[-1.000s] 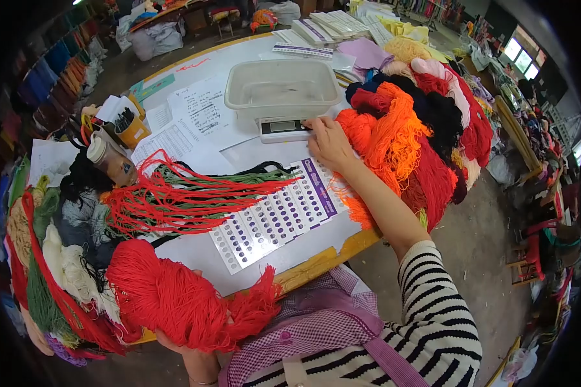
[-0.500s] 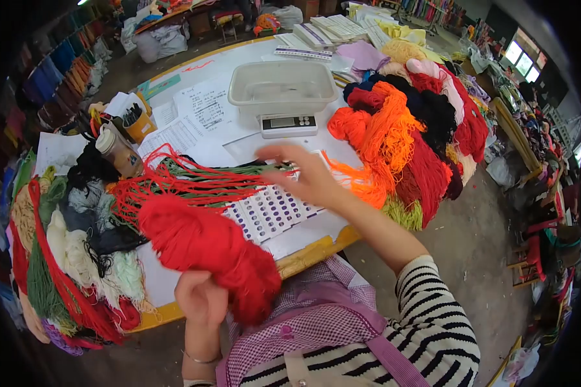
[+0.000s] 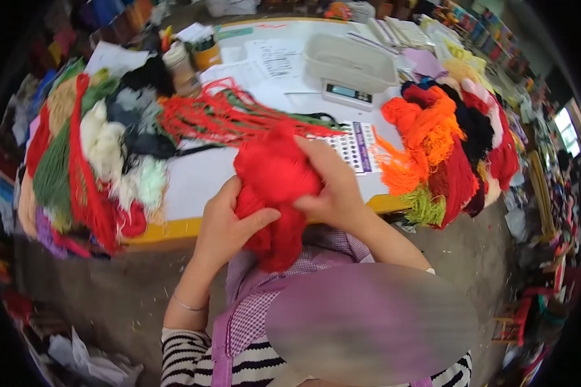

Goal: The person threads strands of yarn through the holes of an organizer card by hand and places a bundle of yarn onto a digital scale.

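Note:
A thick bundle of red yarn [image 3: 274, 174] is held up in front of me, just over the table's near edge. My left hand [image 3: 235, 216] grips its left side, thumb across the front. From the right, my right hand [image 3: 332, 180] wraps round the same bundle, its thumb near the lower front. Behind the yarn, loose red and green strands [image 3: 226, 119] lie across the table. A white card with rows of dark holes and a purple stripe [image 3: 355, 145] lies just past my right hand, partly covered.
Mixed yarn skeins are heaped at the left [image 3: 100, 148], and orange, red and black ones [image 3: 426, 138] at the right. Farther back stand a clear plastic tub [image 3: 352, 61], a digital scale [image 3: 347, 95], a bottle [image 3: 181, 71] and papers [image 3: 271, 61]. The table has a yellow edge [image 3: 174, 229].
My right hand has come back from over the card and now grips the red yarn bundle with the left. The bundle has moved toward the middle, and the view has shifted.

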Motion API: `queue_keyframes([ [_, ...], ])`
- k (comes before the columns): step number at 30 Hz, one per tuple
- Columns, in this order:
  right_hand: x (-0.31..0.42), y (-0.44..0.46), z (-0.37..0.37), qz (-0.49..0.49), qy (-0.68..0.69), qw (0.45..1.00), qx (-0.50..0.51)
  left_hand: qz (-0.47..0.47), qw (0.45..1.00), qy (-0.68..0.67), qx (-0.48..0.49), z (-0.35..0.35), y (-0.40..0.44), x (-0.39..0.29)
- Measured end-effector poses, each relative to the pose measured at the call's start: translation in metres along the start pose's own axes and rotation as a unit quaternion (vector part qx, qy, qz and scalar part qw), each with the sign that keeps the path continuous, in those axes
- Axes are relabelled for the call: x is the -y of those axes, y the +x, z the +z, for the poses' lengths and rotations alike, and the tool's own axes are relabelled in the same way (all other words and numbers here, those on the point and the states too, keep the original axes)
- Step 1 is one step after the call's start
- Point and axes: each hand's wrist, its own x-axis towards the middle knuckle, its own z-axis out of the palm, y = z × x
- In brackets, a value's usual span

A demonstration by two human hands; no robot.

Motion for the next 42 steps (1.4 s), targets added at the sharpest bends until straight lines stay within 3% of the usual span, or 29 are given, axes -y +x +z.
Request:
queue_keyframes([
  [2,-0.007,0.002,0.003,0.023,0.002,1.000,0.002,-0.035,0.991,0.102,0.081,-0.022,-0.008,-0.009],
  [4,-0.009,-0.001,0.012,0.028,0.030,0.999,-0.024,-0.057,0.994,0.075,0.048,-0.033,-0.018,-0.022],
  [6,-0.005,0.000,0.014,0.261,0.300,0.917,-0.005,-0.133,0.986,0.044,0.085,-0.055,-0.025,-0.029],
  [8,-0.006,0.001,0.021,0.250,0.385,0.888,-0.008,-0.128,0.989,0.033,0.072,-0.075,-0.032,-0.027],
  [10,0.007,0.008,0.024,0.285,0.559,0.774,-0.089,-0.131,0.989,0.029,0.067,-0.096,-0.038,-0.020],
  [11,0.004,0.011,0.026,0.268,0.589,0.756,-0.095,-0.134,0.989,0.035,0.050,-0.109,-0.041,-0.014],
  [16,0.001,0.030,0.003,0.211,0.513,0.831,-0.033,-0.122,0.990,-0.041,-0.057,-0.141,-0.043,-0.007],
  [18,-0.006,0.039,-0.001,0.214,0.341,0.914,0.055,-0.119,0.992,0.023,-0.017,-0.154,-0.037,-0.003],
  [22,-0.009,0.047,0.003,0.254,0.321,0.911,0.042,-0.108,0.993,0.040,-0.004,-0.161,-0.023,-0.026],
  [23,-0.011,0.048,0.003,0.261,0.345,0.901,0.044,-0.122,0.986,0.102,0.054,-0.171,-0.018,-0.029],
  [24,-0.009,0.048,0.005,0.263,0.346,0.899,0.046,-0.125,0.985,0.101,0.054,-0.165,-0.013,-0.028],
  [26,-0.005,0.050,0.009,0.281,0.405,0.868,0.054,0.104,0.946,0.304,0.024,-0.131,-0.001,-0.024],
  [28,-0.003,0.050,0.018,0.281,0.424,0.858,0.069,0.125,0.970,0.203,0.052,-0.084,0.013,-0.004],
  [30,0.003,0.051,0.025,0.248,0.405,0.876,0.090,0.043,0.994,-0.002,0.099,-0.047,0.020,0.023],
  [34,-0.003,0.049,0.007,0.204,0.305,0.925,0.099,-0.011,0.994,-0.047,0.095,-0.041,0.032,0.015],
  [38,-0.011,0.044,0.004,0.170,0.264,0.939,0.140,-0.055,0.990,-0.093,0.087,-0.062,0.031,-0.004],
  [42,-0.012,0.039,0.024,0.149,0.249,0.948,0.128,-0.056,0.973,-0.220,0.048,-0.062,0.030,-0.022],
])
